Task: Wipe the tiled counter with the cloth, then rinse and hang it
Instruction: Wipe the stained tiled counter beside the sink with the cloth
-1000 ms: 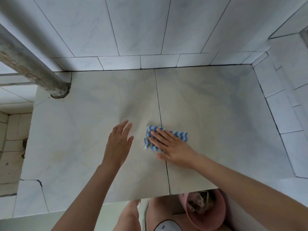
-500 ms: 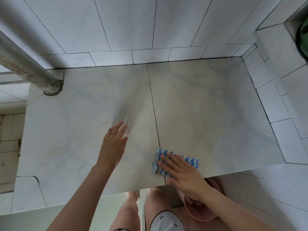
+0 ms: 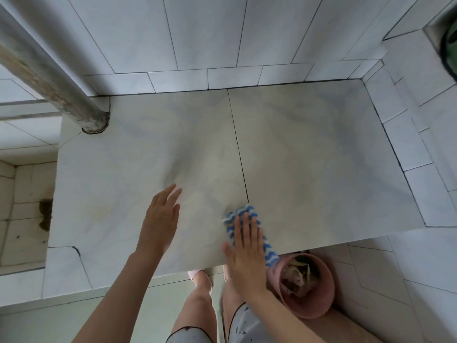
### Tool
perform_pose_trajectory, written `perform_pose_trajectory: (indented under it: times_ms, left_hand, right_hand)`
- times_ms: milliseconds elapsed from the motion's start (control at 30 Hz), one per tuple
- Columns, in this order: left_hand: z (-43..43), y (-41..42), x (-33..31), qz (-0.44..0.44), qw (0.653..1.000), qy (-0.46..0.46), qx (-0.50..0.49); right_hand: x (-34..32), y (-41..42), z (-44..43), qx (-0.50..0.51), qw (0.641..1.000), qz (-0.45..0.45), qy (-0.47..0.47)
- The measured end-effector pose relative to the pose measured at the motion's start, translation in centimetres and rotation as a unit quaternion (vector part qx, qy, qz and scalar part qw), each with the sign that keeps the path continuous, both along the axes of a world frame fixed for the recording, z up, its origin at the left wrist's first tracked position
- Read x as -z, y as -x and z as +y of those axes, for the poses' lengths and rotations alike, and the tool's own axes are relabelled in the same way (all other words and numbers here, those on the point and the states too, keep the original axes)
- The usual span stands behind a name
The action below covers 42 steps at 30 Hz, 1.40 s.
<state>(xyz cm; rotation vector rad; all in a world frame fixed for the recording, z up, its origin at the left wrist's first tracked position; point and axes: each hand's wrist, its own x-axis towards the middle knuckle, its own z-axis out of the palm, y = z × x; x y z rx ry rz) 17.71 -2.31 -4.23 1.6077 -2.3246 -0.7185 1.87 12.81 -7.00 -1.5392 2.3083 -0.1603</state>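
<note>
Far left, a gray pipe [image 3: 53, 78] runs down into the counter's far left corner; a brown stain [image 3: 45, 214] marks the lower wall beside the counter edge. The tiled counter [image 3: 321, 157] is bare apart from my hands and the cloth, with a grout seam down the middle. My left hand [image 3: 160, 219] lies flat on the left tile, fingers straight and close together, holding nothing. My right hand [image 3: 246, 246] presses palm-down on the blue-and-white cloth [image 3: 238, 214], fingers slightly spread. The cloth sits at the near edge just by the seam, long axis running far-left to near-right, its near end hanging over the edge. Below it on the floor stands a pink bin [image 3: 309, 285] with scraps, right of my legs [image 3: 197, 305].
</note>
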Motion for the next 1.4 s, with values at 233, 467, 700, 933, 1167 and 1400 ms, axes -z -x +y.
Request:
perform_pose_trajectory:
  times_ms: [233,467,700,933,1167,1400]
  left_hand:
    - [2.6,-3.5,-0.7,0.041,0.999,0.002,-0.003]
    - [3.8,-7.3,0.7,0.005,0.999,-0.007,-0.049]
    - [3.0,-7.2,0.3,-0.013,0.999,0.003,-0.048]
    - [2.9,-7.6,-0.3,0.005,0.998,-0.005,-0.067]
    - [3.8,-9.2,0.0,0.014,0.996,-0.007,-0.09]
    - [3.8,-10.0,0.4,0.003,0.995,-0.017,-0.094]
  right_hand:
    - [-0.3,-9.9,-1.8,-0.11,0.993,-0.025,-0.018]
    - [-0.1,-12.1,-2.1,-0.192,0.981,-0.025,0.013]
    - [0.5,-5.7,-1.4,-0.131,0.991,-0.001,0.021]
    - [1.1,4.1,0.3,0.033,0.999,0.039,0.006]
    - [0.5,-6.3,-1.7,-0.063,0.998,0.011,0.011]
    - [0.6,-13.6,-3.1,-0.197,0.979,-0.026,0.047]
